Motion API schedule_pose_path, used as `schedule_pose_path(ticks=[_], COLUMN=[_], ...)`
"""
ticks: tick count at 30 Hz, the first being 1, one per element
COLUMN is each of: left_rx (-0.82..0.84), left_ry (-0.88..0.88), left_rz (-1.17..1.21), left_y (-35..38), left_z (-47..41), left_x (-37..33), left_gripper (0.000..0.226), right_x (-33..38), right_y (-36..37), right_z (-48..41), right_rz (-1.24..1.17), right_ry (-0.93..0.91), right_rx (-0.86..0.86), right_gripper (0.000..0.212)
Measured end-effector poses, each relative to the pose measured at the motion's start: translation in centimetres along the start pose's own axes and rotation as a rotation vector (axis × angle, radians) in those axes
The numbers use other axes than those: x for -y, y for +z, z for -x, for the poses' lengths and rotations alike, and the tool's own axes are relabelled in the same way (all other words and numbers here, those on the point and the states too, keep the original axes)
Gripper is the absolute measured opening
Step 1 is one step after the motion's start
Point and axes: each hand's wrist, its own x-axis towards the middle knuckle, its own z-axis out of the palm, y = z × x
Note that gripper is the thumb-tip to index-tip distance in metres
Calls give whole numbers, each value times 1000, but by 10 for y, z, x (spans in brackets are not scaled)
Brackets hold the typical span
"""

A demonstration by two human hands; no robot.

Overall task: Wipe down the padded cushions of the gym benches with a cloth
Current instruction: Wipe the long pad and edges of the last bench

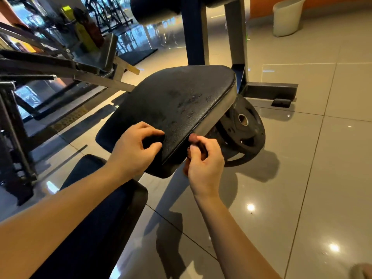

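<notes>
A black padded seat cushion [181,105] with a pale side band tilts toward me, its top mottled with damp-looking marks. My left hand [133,150] rests on its near left edge, thumb and fingers curled around a dark patch. I cannot tell whether that patch is a cloth or the cushion itself. My right hand [203,160] is at the near right corner, fingers pinched on a small reddish-brown cloth [198,147], mostly hidden in the grip. A second dark blue pad [96,228] lies under my left forearm.
A black weight plate [243,129] leans under the cushion's right side. Blue and grey uprights [195,37] and a floor foot [271,91] stand behind. A metal machine frame [40,73] fills the left. A white bin [287,17] stands far right on the glossy tiled floor.
</notes>
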Motion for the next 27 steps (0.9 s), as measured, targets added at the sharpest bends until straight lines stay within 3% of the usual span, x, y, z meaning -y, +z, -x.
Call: schedule_pose_path(ticks=[6,10,14,17,22,27], left_rx=[96,99,142,187,181,286], left_ry=[12,14,7,-8,3,-52], left_rz=[20,-14,-59,-28,32,530], left_y=[-5,-3,-6,-8,-21,-50], left_z=[27,49,57,59,73,104], left_x=[-1,3,6,6,8,-21], left_gripper=[49,54,58,60,49,39], right_x=[13,6,10,17,42,90], right_y=[6,4,19,23,9,-10], right_z=[64,2,-11,38,95,120], right_rz=[73,120,164,143,157,125], right_ry=[5,41,80,-18,-26,106], right_rx=[106,-149,-212,-126,210,173], right_gripper=[16,14,12,14,15,24])
